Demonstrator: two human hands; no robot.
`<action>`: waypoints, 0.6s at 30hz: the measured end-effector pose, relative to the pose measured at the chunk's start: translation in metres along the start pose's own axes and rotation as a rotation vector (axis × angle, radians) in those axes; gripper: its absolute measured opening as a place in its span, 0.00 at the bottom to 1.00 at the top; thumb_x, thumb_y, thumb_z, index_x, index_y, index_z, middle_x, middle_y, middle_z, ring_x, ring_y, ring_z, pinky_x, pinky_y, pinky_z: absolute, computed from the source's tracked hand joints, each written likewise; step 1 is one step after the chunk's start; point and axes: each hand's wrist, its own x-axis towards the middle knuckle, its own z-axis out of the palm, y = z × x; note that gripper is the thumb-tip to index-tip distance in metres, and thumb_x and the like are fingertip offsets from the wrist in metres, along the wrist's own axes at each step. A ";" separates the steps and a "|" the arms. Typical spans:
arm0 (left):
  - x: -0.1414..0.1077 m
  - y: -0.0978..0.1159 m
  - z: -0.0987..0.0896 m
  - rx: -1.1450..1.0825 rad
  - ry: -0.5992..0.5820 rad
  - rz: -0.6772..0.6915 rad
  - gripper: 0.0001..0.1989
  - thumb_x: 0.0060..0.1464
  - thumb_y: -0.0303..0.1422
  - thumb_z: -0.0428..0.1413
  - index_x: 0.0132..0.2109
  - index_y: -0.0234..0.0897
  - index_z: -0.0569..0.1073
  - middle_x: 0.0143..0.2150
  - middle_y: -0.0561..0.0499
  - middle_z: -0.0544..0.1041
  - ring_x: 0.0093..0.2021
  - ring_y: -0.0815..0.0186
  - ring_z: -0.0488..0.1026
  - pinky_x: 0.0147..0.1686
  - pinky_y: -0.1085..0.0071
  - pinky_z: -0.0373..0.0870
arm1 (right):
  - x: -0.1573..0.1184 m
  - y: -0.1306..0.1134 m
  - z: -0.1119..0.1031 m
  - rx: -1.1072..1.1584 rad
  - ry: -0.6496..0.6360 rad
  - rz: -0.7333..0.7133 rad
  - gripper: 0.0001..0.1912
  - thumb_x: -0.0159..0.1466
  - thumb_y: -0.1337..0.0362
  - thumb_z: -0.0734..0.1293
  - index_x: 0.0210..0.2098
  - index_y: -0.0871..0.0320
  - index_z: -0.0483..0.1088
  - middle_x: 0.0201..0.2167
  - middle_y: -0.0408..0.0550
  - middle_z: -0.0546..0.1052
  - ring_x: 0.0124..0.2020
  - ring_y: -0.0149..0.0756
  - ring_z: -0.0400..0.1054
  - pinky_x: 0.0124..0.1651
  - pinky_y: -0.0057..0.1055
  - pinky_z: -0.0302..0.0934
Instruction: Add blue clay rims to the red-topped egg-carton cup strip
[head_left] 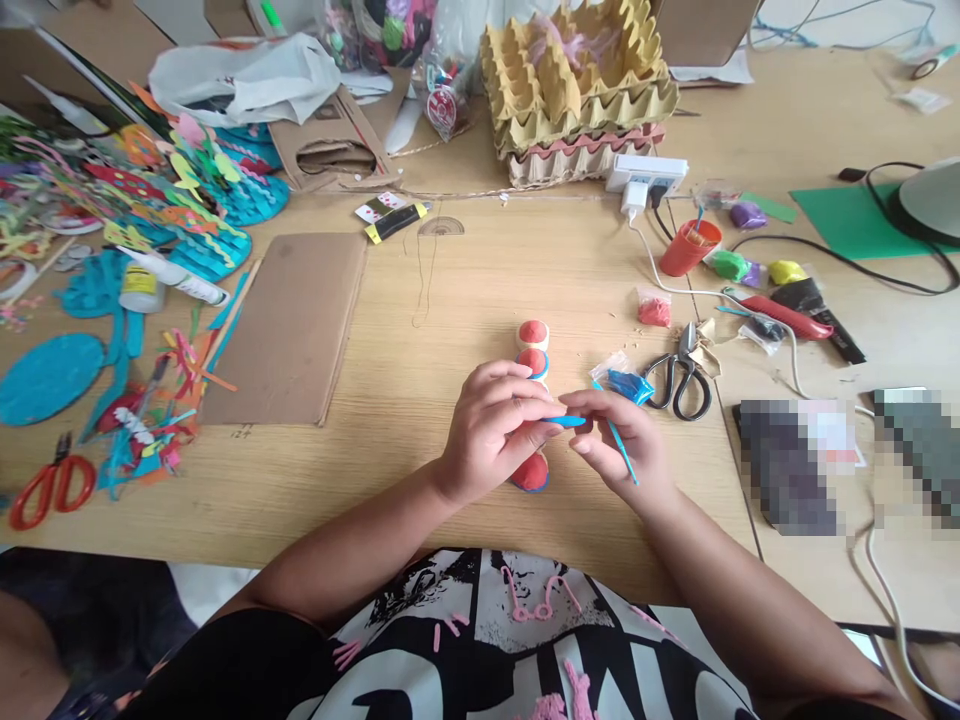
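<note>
My left hand [499, 425] is closed on one end of a small strip of blue clay [566, 421] above the table. My right hand [626, 440] is at the other end of the strip, its fingers curled, with a thin blue stick [624, 455] held across them. Beneath and behind my hands stands a row of round pieces with red tops, some rimmed in white or blue; a red piece [532, 334] shows at the far end and another [531, 471] at the near end. My hands hide the middle of the row.
Black-handled scissors [679, 378] and a blue clay packet [630, 385] lie right of my hands. Cardboard [289, 325], orange scissors [54, 488] and colourful craft pieces lie left. Egg trays [577, 100], a power strip [646, 175] and a red cup [690, 248] stand farther back.
</note>
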 end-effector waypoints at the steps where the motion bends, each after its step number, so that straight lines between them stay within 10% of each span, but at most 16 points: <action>1: 0.000 0.001 0.000 -0.012 -0.001 -0.015 0.05 0.63 0.33 0.64 0.45 0.41 0.80 0.41 0.51 0.84 0.50 0.61 0.75 0.56 0.59 0.73 | 0.000 0.000 0.000 -0.031 0.005 -0.050 0.19 0.63 0.58 0.77 0.54 0.50 0.78 0.37 0.45 0.83 0.33 0.32 0.74 0.38 0.30 0.70; 13: -0.008 -0.001 0.003 -0.054 -0.061 -0.091 0.17 0.70 0.45 0.55 0.37 0.39 0.79 0.34 0.50 0.82 0.42 0.61 0.76 0.46 0.61 0.72 | -0.003 -0.005 0.004 -0.217 0.006 -0.120 0.02 0.67 0.67 0.73 0.37 0.55 0.78 0.28 0.42 0.82 0.26 0.28 0.72 0.32 0.27 0.65; 18: -0.008 -0.002 0.006 -0.016 -0.040 -0.078 0.20 0.60 0.49 0.64 0.49 0.38 0.79 0.41 0.47 0.84 0.45 0.59 0.78 0.48 0.59 0.73 | -0.001 -0.007 0.006 -0.162 0.088 -0.004 0.14 0.70 0.62 0.70 0.27 0.56 0.74 0.22 0.41 0.77 0.23 0.28 0.69 0.28 0.26 0.63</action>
